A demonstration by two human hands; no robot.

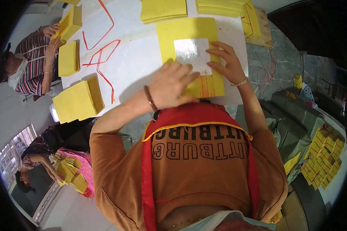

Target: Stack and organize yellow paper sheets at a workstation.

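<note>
A yellow paper sheet (pixel 185 32) lies on the white table (pixel 135 57) in front of me, with a silver foil square (pixel 191 52) on its middle and an orange printed strip (pixel 208 85) near its lower edge. My left hand (pixel 173 85) rests flat on the sheet's lower left part, fingers touching the foil's lower edge. My right hand (pixel 226 61) is spread, fingertips pressing on the foil's right edge. Neither hand grips anything.
Stacks of yellow sheets lie about the table: one at the left front (pixel 79 101), a smaller one (pixel 68 58) behind it, more at the far edge (pixel 164 9). Red strings (pixel 100 52) trail across the table. Two other people at left handle yellow stacks. Bundles (pixel 324 158) sit at right.
</note>
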